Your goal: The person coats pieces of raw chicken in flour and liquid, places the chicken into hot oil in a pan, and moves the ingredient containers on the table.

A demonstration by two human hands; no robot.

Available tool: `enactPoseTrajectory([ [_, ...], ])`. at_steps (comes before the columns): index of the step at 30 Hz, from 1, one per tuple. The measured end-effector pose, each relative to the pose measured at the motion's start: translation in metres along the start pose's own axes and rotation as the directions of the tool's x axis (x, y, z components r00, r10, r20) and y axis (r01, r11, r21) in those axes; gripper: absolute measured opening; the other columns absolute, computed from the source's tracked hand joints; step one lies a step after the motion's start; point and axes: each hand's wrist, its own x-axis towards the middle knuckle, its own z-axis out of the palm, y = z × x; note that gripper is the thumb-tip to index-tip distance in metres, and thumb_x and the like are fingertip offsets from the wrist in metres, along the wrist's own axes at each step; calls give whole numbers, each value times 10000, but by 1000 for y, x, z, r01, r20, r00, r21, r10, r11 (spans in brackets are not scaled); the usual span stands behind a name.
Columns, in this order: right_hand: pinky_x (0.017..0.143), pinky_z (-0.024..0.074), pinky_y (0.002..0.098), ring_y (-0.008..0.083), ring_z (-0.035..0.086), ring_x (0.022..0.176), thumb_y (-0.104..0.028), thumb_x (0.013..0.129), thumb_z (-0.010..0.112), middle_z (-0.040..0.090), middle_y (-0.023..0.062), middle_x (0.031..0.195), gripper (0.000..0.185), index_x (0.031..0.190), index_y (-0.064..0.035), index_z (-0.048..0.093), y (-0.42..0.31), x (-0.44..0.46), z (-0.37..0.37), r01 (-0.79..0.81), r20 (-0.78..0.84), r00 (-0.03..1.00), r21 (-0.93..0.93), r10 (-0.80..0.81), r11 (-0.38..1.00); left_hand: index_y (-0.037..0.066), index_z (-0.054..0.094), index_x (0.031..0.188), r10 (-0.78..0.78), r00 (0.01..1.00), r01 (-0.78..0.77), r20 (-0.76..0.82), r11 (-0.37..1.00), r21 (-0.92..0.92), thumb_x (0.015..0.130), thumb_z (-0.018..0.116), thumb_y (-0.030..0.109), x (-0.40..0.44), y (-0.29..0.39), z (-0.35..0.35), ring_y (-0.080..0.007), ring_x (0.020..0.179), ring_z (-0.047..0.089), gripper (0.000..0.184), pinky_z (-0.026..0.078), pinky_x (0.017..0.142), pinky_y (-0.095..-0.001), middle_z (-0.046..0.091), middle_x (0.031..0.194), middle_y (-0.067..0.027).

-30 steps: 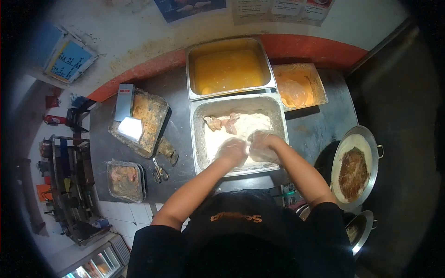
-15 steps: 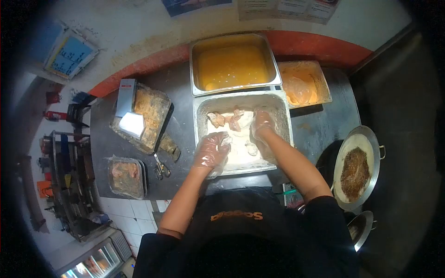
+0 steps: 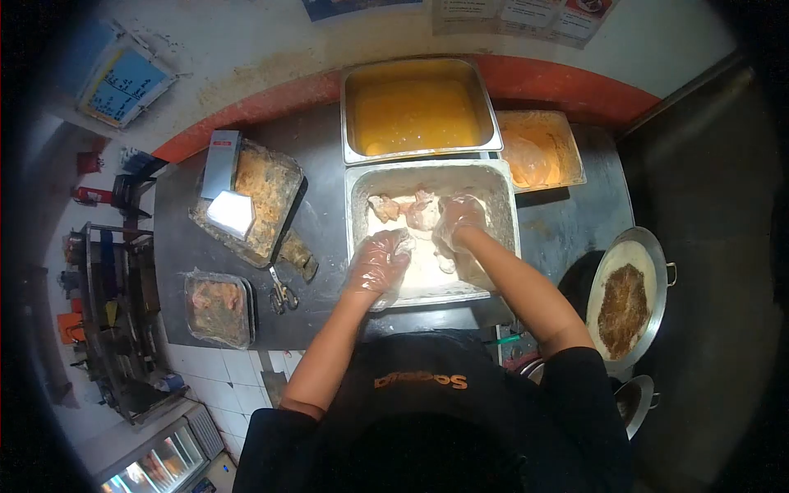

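Observation:
A deep metal pan [image 3: 501, 177] holds white flour [image 3: 423, 267] and raw chicken pieces [image 3: 385, 207], partly coated. My left hand [image 3: 380, 261], in a clear plastic glove, is at the pan's left side with its fingers curled round a flour-coated chicken piece [image 3: 404, 242]. My right hand [image 3: 463, 215], gloved too, is down in the flour on the right, beside another chicken piece [image 3: 422, 214]. Its fingers are bent inward, and what lies under them is hidden. A small floured lump [image 3: 445, 264] lies below the right hand.
Behind stands a metal pan of orange-yellow liquid [image 3: 415, 115], with an orange-coated tray [image 3: 559, 156] to its right. A crusted tray [image 3: 275, 189] bears a scale [image 3: 220, 168]. Scissors [image 3: 282, 294] and a wrapped meat tray [image 3: 218, 308] lie left. A large wok [image 3: 625, 304] is at right.
My right hand has moved left and slightly forward in the flour, toward the chicken pieces. My left hand has stayed nearly in place. The view has shifted slightly.

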Motion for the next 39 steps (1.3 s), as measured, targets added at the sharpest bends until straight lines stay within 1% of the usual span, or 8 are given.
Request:
enactPoseTrajectory([
  [4,829,477,348,303,593,963,-215,742,605,607,186,1046,295,974,-34,636,0,-42,-93,440,291,883,-237,-369,866,37,580,1051,-96,990,104,100,992,-75,731,576,207,4,-1,-1,-347,879,552,363,441,795,-414,582,917,-192],
  [17,806,474,352,307,593,916,-223,714,602,615,179,964,298,947,-37,623,29,-49,-65,359,-45,933,86,-356,929,44,627,835,-188,982,189,-13,980,61,760,555,290,36,18,8,-343,783,590,267,471,725,-411,618,834,-178],
  [22,833,455,353,297,585,955,-294,758,581,610,171,998,341,1004,-61,615,32,-28,-22,429,159,903,-303,-399,851,28,634,838,-154,975,73,160,903,424,759,519,130,47,-32,44,-325,796,599,174,480,744,-400,622,845,-183],
  [26,852,443,361,302,575,983,-287,750,582,602,185,1041,318,961,-58,647,-9,-35,-42,119,77,989,45,-122,992,10,619,883,-176,976,85,130,853,515,753,496,83,48,-43,51,-320,823,597,192,480,759,-394,620,863,-185],
  [31,854,443,376,324,559,1014,-280,747,585,589,202,1079,354,992,-30,636,-7,-10,-21,374,303,911,-330,-278,867,-27,560,1016,-13,993,-27,117,944,329,781,505,111,46,-53,41,-342,877,575,278,455,789,-417,599,904,-203],
  [35,807,468,356,272,596,944,-254,746,612,621,175,1016,335,980,-16,640,3,-46,-63,305,6,952,63,-306,950,-9,557,1042,-74,982,13,175,945,327,835,498,162,45,-21,15,-314,826,576,275,451,772,-408,604,888,-176],
  [37,774,471,304,232,608,839,-191,727,653,634,159,969,340,1014,-10,631,12,-60,-82,330,-49,939,407,-340,852,36,579,952,-79,987,33,-138,951,-308,839,493,135,40,-17,18,-219,673,579,173,473,622,-335,602,798,-106],
  [39,774,472,314,236,604,846,-201,738,655,632,157,962,366,1057,-27,614,1,-88,-122,282,21,942,490,-335,825,53,575,1016,-383,919,377,93,783,-495,873,481,201,47,5,4,-183,729,567,227,462,647,-312,604,860,-79],
])
